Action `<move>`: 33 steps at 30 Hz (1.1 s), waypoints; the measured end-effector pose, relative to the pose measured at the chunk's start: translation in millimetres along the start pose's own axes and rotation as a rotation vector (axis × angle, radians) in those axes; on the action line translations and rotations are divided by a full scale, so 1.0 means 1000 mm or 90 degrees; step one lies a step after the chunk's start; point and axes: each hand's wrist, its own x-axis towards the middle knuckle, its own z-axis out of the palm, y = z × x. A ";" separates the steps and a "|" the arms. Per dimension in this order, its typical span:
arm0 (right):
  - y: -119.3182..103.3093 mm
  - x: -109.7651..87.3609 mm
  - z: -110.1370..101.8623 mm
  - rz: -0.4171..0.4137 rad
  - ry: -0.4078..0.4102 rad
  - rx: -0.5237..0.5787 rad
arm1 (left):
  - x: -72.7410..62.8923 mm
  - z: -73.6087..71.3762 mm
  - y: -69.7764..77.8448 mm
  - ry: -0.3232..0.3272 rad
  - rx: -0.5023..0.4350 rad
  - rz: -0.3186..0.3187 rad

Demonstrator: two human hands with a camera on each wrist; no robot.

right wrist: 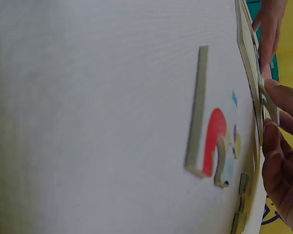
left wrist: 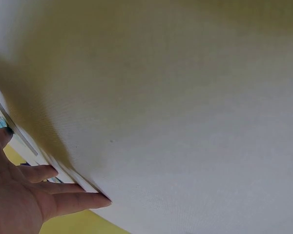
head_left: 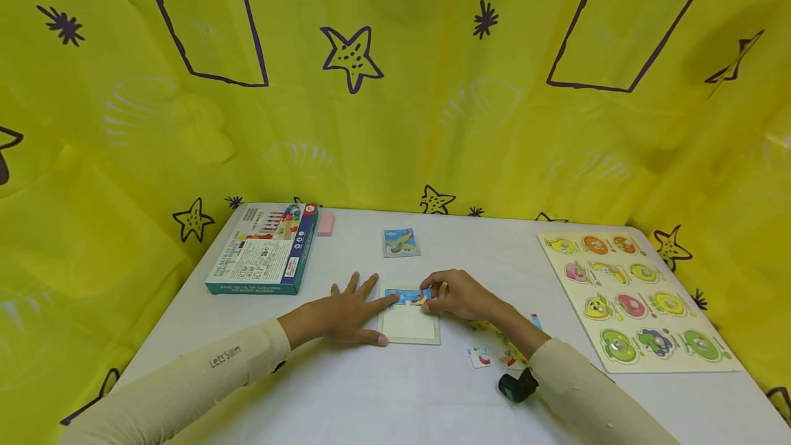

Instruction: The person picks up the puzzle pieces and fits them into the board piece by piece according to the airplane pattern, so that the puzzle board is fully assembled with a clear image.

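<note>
A small puzzle board (head_left: 408, 328) with a pale, bare lower part lies on the white table. Blue puzzle pieces (head_left: 404, 297) sit along its far edge. My left hand (head_left: 346, 311) is spread flat at the board's left side, its index fingertip resting on those pieces and the thumb by the near left corner. At the far right corner, my right hand (head_left: 460, 296) pinches a puzzle piece (head_left: 426, 296) between thumb and fingers. In the right wrist view this puzzle piece (right wrist: 270, 106) is tilted over the board's edge.
Loose puzzle pieces (head_left: 478, 356) lie right of the board, partly under my right forearm, near a black object (head_left: 518, 386). A picture card (head_left: 400, 242) lies behind the board. A box (head_left: 266, 249) and a pink block (head_left: 325, 224) stand back left; a fruit puzzle board (head_left: 630, 301) lies right.
</note>
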 end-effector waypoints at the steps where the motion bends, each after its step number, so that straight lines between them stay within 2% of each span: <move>1: 0.000 0.000 0.000 -0.003 0.004 -0.008 | 0.000 0.000 0.000 0.001 -0.001 -0.001; 7: -0.001 -0.001 0.001 0.007 0.012 -0.039 | -0.001 -0.001 0.001 0.006 -0.006 -0.001; 19: -0.003 -0.001 0.001 0.003 0.013 -0.035 | 0.001 0.002 -0.001 0.012 -0.003 0.003; 26: -0.003 0.001 0.001 0.023 0.015 -0.029 | 0.000 0.001 0.000 0.003 -0.007 0.001; 33: -0.003 0.004 0.002 0.015 0.021 -0.048 | 0.002 0.002 -0.002 0.000 -0.005 -0.002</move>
